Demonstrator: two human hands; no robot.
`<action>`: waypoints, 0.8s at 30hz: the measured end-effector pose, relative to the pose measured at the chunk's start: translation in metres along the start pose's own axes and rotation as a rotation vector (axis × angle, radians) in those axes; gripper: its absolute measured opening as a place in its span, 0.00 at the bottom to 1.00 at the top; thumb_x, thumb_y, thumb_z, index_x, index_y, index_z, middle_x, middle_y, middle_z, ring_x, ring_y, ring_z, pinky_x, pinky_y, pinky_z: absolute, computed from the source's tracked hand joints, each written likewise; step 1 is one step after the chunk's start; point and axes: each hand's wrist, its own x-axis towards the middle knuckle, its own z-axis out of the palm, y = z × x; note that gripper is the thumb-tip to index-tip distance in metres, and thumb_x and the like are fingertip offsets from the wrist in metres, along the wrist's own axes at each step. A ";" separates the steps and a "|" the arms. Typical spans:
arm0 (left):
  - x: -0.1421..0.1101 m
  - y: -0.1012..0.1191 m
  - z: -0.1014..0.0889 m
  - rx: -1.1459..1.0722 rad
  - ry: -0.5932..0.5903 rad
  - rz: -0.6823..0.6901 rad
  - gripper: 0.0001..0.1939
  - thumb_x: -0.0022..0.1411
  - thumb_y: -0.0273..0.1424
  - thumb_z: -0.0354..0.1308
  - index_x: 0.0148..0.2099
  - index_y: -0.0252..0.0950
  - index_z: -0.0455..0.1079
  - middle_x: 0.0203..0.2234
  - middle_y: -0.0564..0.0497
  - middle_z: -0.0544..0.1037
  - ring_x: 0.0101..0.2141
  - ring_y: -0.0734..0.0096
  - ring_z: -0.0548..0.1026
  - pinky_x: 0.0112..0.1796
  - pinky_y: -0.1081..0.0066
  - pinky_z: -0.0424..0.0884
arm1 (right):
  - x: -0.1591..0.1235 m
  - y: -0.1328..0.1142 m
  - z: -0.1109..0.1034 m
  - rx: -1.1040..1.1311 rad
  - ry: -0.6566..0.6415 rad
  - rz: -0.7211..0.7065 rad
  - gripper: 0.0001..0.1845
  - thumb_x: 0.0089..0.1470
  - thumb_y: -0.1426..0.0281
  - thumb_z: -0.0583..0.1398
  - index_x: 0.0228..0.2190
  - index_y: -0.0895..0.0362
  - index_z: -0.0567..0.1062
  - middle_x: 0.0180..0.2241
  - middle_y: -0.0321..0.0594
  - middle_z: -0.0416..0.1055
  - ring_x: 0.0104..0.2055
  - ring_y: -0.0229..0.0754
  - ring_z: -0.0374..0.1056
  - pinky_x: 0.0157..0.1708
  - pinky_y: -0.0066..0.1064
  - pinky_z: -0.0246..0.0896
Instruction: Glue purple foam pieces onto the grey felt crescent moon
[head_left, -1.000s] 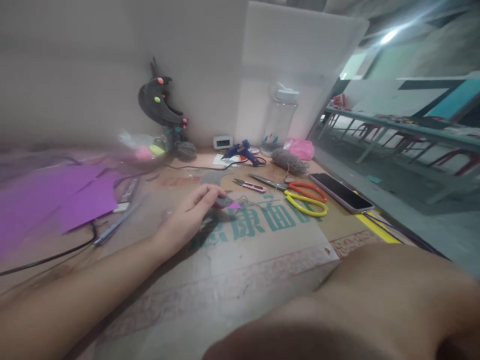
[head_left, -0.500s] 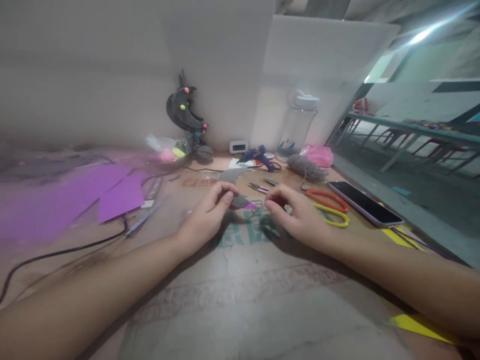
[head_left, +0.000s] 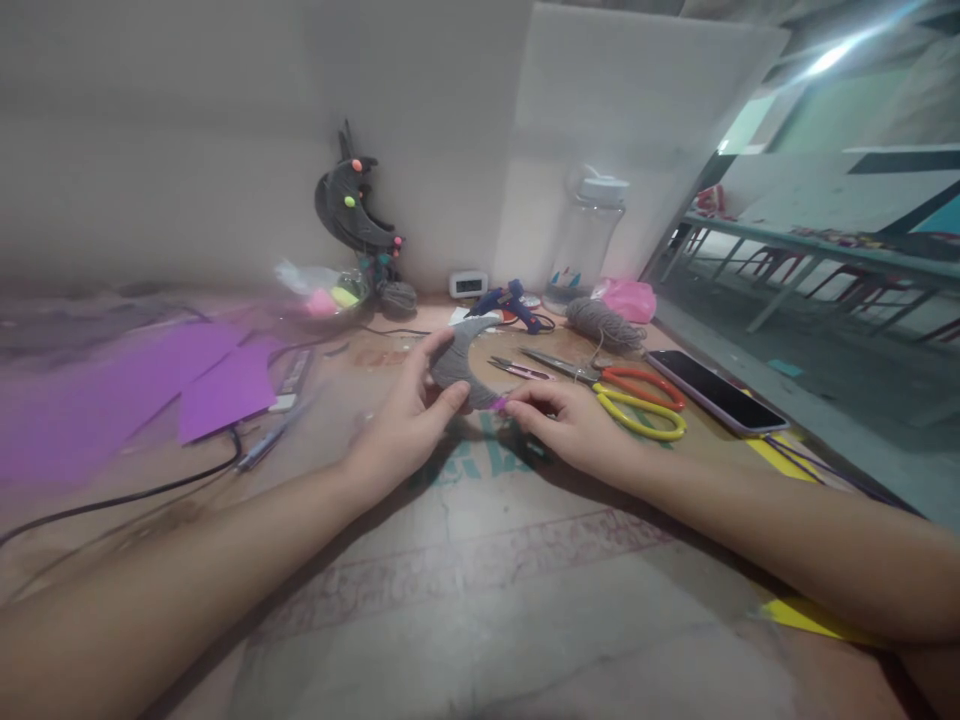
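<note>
My left hand (head_left: 409,412) is closed on a grey yarn-wrapped crescent (head_left: 459,362), thumb and fingers pinching its lower part so it stands tilted just above the cardboard. A purple tip (head_left: 498,404) shows at the crescent's lower end. My right hand (head_left: 571,425) pinches at that tip, fingers closed; a thin grey yarn strand seems to run from there. Both forearms rest low over the cardboard sheet (head_left: 487,560) with green print.
Orange and yellow scissors (head_left: 637,402), small pink snips (head_left: 521,371), a phone (head_left: 720,391), a grey yarn ball (head_left: 600,322), a blue glue gun (head_left: 510,301), a water bottle (head_left: 581,240), a dark crescent ornament (head_left: 349,205), purple paper (head_left: 225,385) and black cables (head_left: 135,495).
My right hand came into view and reached the purple tip. My left hand lifted the grey crescent from lying flat to standing tilted.
</note>
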 end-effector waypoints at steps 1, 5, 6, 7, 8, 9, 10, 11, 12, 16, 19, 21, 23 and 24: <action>0.001 0.000 0.000 -0.030 -0.005 -0.022 0.35 0.63 0.37 0.58 0.67 0.41 0.49 0.52 0.44 0.72 0.41 0.67 0.76 0.42 0.69 0.72 | 0.000 0.000 0.000 -0.002 0.007 -0.001 0.13 0.61 0.66 0.57 0.28 0.58 0.77 0.25 0.36 0.72 0.28 0.37 0.66 0.29 0.28 0.60; 0.005 -0.004 -0.001 -0.129 -0.031 -0.115 0.40 0.63 0.37 0.57 0.70 0.39 0.41 0.40 0.49 0.78 0.37 0.68 0.76 0.42 0.68 0.72 | -0.003 0.002 -0.001 -0.051 0.074 -0.078 0.11 0.61 0.67 0.57 0.31 0.57 0.77 0.28 0.37 0.75 0.29 0.38 0.68 0.30 0.28 0.61; 0.007 -0.005 -0.002 -0.140 -0.040 -0.116 0.37 0.64 0.38 0.55 0.69 0.38 0.44 0.39 0.49 0.78 0.38 0.68 0.76 0.43 0.67 0.72 | -0.004 0.003 -0.001 -0.068 0.090 -0.111 0.11 0.61 0.67 0.57 0.31 0.57 0.78 0.28 0.37 0.75 0.30 0.38 0.68 0.31 0.28 0.61; 0.008 -0.006 -0.002 -0.145 -0.046 -0.105 0.33 0.64 0.38 0.55 0.67 0.37 0.49 0.39 0.48 0.78 0.38 0.68 0.76 0.43 0.67 0.71 | -0.004 0.004 -0.001 -0.087 0.106 -0.147 0.11 0.61 0.67 0.57 0.32 0.57 0.78 0.29 0.38 0.76 0.30 0.38 0.68 0.31 0.28 0.61; 0.009 -0.006 -0.002 -0.143 -0.048 -0.090 0.30 0.64 0.38 0.55 0.65 0.36 0.54 0.41 0.47 0.77 0.39 0.68 0.76 0.44 0.68 0.71 | -0.005 0.004 -0.001 -0.109 0.119 -0.181 0.10 0.61 0.68 0.57 0.33 0.57 0.78 0.30 0.38 0.76 0.30 0.38 0.69 0.31 0.28 0.61; 0.009 -0.007 -0.002 -0.131 -0.046 -0.079 0.28 0.64 0.38 0.55 0.62 0.35 0.57 0.44 0.45 0.76 0.39 0.69 0.75 0.43 0.68 0.71 | -0.006 0.005 -0.002 -0.129 0.130 -0.210 0.10 0.61 0.68 0.57 0.34 0.57 0.78 0.30 0.38 0.76 0.30 0.38 0.68 0.31 0.28 0.61; 0.009 -0.007 -0.003 -0.109 -0.035 -0.073 0.27 0.63 0.38 0.56 0.61 0.35 0.58 0.46 0.45 0.75 0.38 0.70 0.75 0.42 0.69 0.71 | -0.006 0.006 -0.002 -0.148 0.142 -0.237 0.09 0.61 0.69 0.57 0.34 0.57 0.78 0.31 0.39 0.77 0.29 0.37 0.68 0.30 0.28 0.61; 0.009 -0.008 -0.003 -0.073 -0.019 -0.076 0.27 0.62 0.38 0.58 0.60 0.36 0.58 0.46 0.45 0.73 0.37 0.71 0.74 0.40 0.69 0.71 | -0.007 0.007 -0.003 -0.164 0.153 -0.262 0.09 0.61 0.69 0.58 0.35 0.57 0.78 0.31 0.39 0.77 0.29 0.37 0.68 0.30 0.28 0.61; 0.008 -0.009 -0.003 -0.026 -0.004 -0.082 0.28 0.61 0.39 0.59 0.60 0.37 0.58 0.46 0.46 0.72 0.35 0.72 0.73 0.38 0.70 0.71 | -0.007 0.008 -0.003 -0.179 0.162 -0.286 0.08 0.61 0.70 0.58 0.35 0.57 0.78 0.31 0.39 0.77 0.29 0.37 0.68 0.30 0.28 0.61; 0.006 -0.011 -0.003 0.069 -0.062 -0.104 0.33 0.62 0.44 0.58 0.64 0.39 0.54 0.40 0.49 0.71 0.35 0.69 0.71 0.36 0.69 0.70 | -0.007 0.010 -0.004 -0.275 0.144 -0.413 0.08 0.62 0.69 0.58 0.34 0.57 0.77 0.29 0.39 0.76 0.28 0.38 0.68 0.31 0.29 0.61; 0.005 -0.008 -0.003 0.043 -0.094 -0.098 0.28 0.63 0.43 0.57 0.61 0.37 0.59 0.38 0.49 0.73 0.39 0.66 0.73 0.42 0.67 0.70 | -0.007 0.010 -0.003 -0.359 0.093 -0.506 0.08 0.63 0.70 0.57 0.35 0.56 0.76 0.30 0.40 0.77 0.32 0.39 0.70 0.34 0.30 0.61; 0.003 -0.004 -0.003 0.064 -0.072 -0.093 0.20 0.63 0.40 0.57 0.54 0.38 0.66 0.40 0.50 0.75 0.43 0.65 0.74 0.47 0.67 0.68 | -0.007 0.009 -0.001 -0.381 0.060 -0.559 0.08 0.63 0.71 0.56 0.35 0.56 0.76 0.31 0.40 0.77 0.33 0.40 0.71 0.35 0.31 0.61; 0.002 -0.001 -0.005 0.078 -0.041 -0.108 0.14 0.62 0.39 0.57 0.48 0.39 0.71 0.41 0.51 0.77 0.44 0.65 0.74 0.50 0.66 0.67 | -0.006 0.007 0.000 -0.378 0.023 -0.595 0.09 0.64 0.71 0.55 0.36 0.55 0.75 0.30 0.40 0.77 0.33 0.40 0.71 0.34 0.31 0.61; 0.002 0.000 -0.006 0.088 -0.016 -0.133 0.12 0.62 0.39 0.57 0.44 0.39 0.73 0.40 0.51 0.78 0.44 0.64 0.74 0.49 0.66 0.67 | -0.006 0.006 0.000 -0.372 0.004 -0.604 0.09 0.64 0.70 0.55 0.36 0.55 0.75 0.30 0.39 0.76 0.32 0.40 0.70 0.33 0.31 0.61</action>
